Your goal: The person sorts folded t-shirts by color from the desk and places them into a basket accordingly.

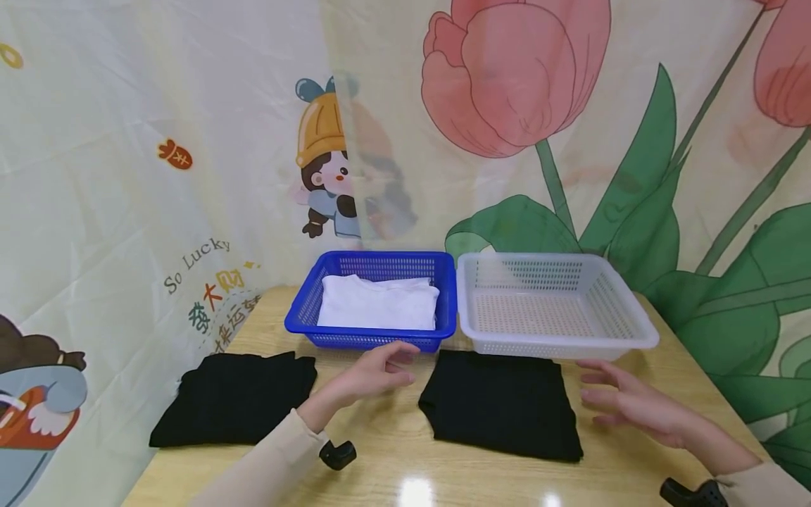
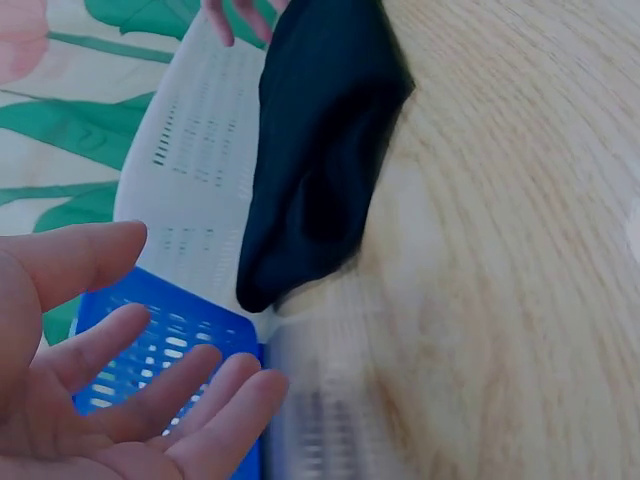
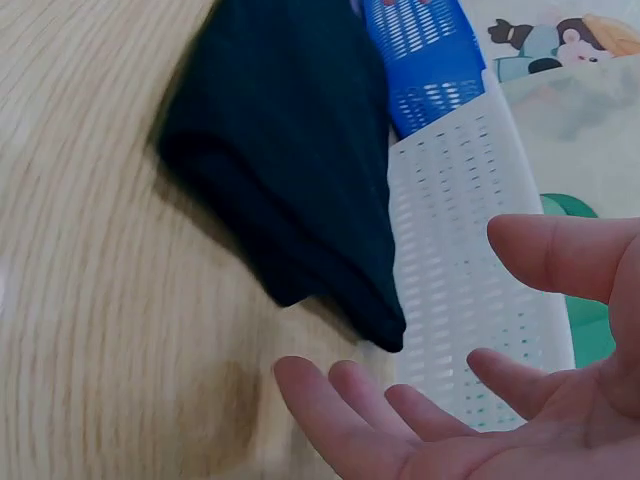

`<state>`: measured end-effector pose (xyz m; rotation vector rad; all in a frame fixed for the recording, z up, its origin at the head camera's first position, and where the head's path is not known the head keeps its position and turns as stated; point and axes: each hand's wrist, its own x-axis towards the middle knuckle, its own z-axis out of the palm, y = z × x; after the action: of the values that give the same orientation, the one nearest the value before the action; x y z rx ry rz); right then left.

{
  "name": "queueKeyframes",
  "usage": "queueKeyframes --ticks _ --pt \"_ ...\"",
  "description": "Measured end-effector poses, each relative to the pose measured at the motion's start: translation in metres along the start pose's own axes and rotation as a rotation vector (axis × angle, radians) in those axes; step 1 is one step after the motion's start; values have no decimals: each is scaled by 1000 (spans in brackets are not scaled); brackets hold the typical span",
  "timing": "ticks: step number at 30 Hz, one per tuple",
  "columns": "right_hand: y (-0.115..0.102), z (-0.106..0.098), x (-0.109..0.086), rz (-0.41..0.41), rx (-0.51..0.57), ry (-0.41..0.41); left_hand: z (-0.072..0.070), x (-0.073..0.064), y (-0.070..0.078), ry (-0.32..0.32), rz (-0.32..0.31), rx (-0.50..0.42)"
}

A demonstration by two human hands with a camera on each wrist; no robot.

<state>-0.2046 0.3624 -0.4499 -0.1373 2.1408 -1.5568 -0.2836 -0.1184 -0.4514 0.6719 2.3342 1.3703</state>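
Observation:
A folded black garment point(image 1: 500, 405) lies on the table between my two hands, in front of the baskets. My left hand point(image 1: 374, 373) hovers off its left side, fingers spread and loosely bent, holding nothing. Off the right side, my right hand point(image 1: 640, 405) is held the same way, palm turned toward the cloth. In the right wrist view the garment point(image 3: 290, 170) shows its layered folded edge, apart from my fingertips point(image 3: 300, 375). In the left wrist view the garment's near corner point(image 2: 255, 290) lies beyond my left fingers point(image 2: 190, 380).
A blue basket point(image 1: 370, 339) holding folded white cloth point(image 1: 376, 303) stands at the back. Right beside it is a white basket point(image 1: 557, 345) with its perforated bottom showing. Another folded black garment point(image 1: 237, 398) lies at the table's left. A printed curtain point(image 1: 405, 42) hangs behind.

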Motion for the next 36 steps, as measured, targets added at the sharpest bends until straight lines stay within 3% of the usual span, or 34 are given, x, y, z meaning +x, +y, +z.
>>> queueKeyframes --ticks 9,21,36 --pt "8 -12 -2 66 62 -65 10 10 -12 -30 -90 -168" --pt "17 -26 -4 105 177 -150 22 23 -7 -81 -172 -277" --pt "17 -8 17 51 313 -254 38 33 -1 -147 -166 -274"
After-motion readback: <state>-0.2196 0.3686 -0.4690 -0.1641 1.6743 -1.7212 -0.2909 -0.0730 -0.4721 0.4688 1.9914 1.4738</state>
